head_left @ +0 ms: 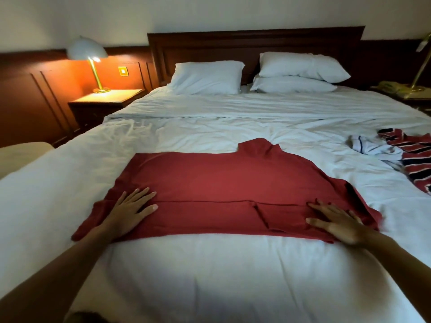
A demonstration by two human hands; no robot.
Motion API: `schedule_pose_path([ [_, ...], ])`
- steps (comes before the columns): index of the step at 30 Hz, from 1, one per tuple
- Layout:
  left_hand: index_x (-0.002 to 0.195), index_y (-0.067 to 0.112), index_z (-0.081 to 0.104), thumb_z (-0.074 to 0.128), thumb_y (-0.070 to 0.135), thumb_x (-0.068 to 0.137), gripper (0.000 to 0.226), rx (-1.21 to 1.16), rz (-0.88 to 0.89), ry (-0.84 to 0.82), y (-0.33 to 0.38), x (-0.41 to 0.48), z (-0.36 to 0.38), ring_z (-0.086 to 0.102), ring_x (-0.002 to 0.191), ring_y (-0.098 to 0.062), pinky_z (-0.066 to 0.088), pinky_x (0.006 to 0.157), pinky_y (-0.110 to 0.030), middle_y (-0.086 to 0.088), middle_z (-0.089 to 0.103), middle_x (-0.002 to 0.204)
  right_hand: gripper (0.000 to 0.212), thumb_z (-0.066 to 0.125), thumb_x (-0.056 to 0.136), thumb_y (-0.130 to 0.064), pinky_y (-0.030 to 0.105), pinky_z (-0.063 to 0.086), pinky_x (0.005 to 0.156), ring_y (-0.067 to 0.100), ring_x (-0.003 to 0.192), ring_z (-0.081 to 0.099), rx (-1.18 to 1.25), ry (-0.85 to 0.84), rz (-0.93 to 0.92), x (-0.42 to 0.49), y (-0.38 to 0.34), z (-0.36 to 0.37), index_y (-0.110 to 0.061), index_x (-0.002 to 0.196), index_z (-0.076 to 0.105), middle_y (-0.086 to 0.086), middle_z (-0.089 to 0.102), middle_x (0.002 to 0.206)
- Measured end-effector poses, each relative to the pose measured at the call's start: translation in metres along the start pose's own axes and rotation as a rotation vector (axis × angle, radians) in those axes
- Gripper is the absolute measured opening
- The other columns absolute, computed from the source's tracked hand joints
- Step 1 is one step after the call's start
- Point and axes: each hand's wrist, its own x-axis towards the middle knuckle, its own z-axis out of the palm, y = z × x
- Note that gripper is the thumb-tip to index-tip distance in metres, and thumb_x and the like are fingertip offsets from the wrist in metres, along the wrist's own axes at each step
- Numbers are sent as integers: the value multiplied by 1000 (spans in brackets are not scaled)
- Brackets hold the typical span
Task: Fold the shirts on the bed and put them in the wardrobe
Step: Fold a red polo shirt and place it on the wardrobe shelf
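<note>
On the bed (210, 276), your left hand (130, 210) and right hand (338, 223) press flat, fingers spread, on the red shirt (210, 180).

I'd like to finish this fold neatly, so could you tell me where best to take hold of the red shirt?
Probably the two near corners of the red shirt, pinched from the outer sides where the left hand and right hand press flat. It lies sideways, collar far, with a folded strip along the near edge.

The striped shirt (417, 159) is running off the right edge, so its full shape cannot be told. The right-hand lamp (421, 66) is being cropped there too. A dark blurred shape (81, 317) is sitting unidentifiable at the bottom edge.
</note>
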Motion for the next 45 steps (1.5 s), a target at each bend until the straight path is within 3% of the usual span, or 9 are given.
schedule_pose_path([
  [4, 150, 52, 27, 6, 96, 69, 94, 87, -28, -29, -12, -1, -11, 13, 153, -12, -1, 124, -42, 14, 20, 165, 66, 26, 89, -75, 49, -2, 121, 14, 152, -6, -58, 171, -43, 8, -39, -3, -48, 149, 26, -14, 12, 164],
  [8, 157, 40, 18, 14, 81, 90, 79, 266, -284, -126, -30, 1, -26, 19, 153, -20, 16, 121, -45, 5, 17, 167, 110, -1, 54, -102, 46, 3, 122, 17, 153, -2, 61, 9, -164, 17, -76, 10, -52, 150, 18, -14, 3, 163],
  [13, 136, 27, 58, 22, 72, 96, 70, 444, -365, 14, -17, 21, -43, 47, 135, -30, 29, 113, -51, -9, 51, 146, 59, 18, 99, -64, 55, 1, 120, 31, 152, 2, -153, 115, -62, 29, -100, 16, -46, 154, 9, 1, 5, 166],
  [18, 154, 49, 21, -1, 95, 70, 98, 27, 105, -79, 14, 19, -9, 7, 155, -14, 6, 125, -46, 12, 10, 167, 98, -13, 62, -91, 51, -6, 120, 20, 152, -12, -78, 101, -209, 47, -127, 24, -54, 151, 4, -7, -6, 166],
  [24, 160, 35, 6, 10, 83, 85, 89, 96, -184, -74, 29, 71, 7, -4, 155, -29, -4, 123, -53, -1, -3, 169, 69, 7, 94, -68, 54, -6, 121, 30, 151, -15, -109, 191, -15, 105, -141, 23, -39, 156, -4, 6, -13, 165],
  [29, 155, 50, -5, 0, 87, 75, 89, 89, 44, -40, 61, 134, 34, -12, 154, -25, -9, 123, -53, 8, -12, 167, 78, 4, 87, -73, 44, -11, 121, 18, 149, -23, -127, 215, -324, 178, -178, 19, -39, 156, -6, -7, -18, 163],
  [36, 153, 54, -10, 8, 90, 75, 88, 97, -18, -15, 36, 220, 39, -17, 153, -20, -11, 122, -51, 9, -17, 166, 65, 12, 96, -66, 48, -10, 122, 13, 148, -23, -173, 308, -453, 281, -190, -5, -46, 152, -13, -17, -16, 163],
  [41, 156, 50, 2, 26, 82, 87, 79, 30, 48, 182, 17, 248, 36, 8, 153, -24, -10, 121, -53, 1, 24, 161, 63, 9, 94, -66, 49, 0, 118, 18, 151, 3, -270, 413, -416, 309, -184, -22, -47, 154, 7, -11, 23, 160],
  [45, 142, 34, 48, 37, 66, 92, 61, 48, 222, 424, 13, 246, 36, 46, 112, -29, 28, 114, -49, -3, 49, 111, 54, 27, 98, -61, 49, 15, 106, 23, 133, 31, -282, 539, -352, 298, -171, -23, -35, 142, 43, -5, 46, 139],
])
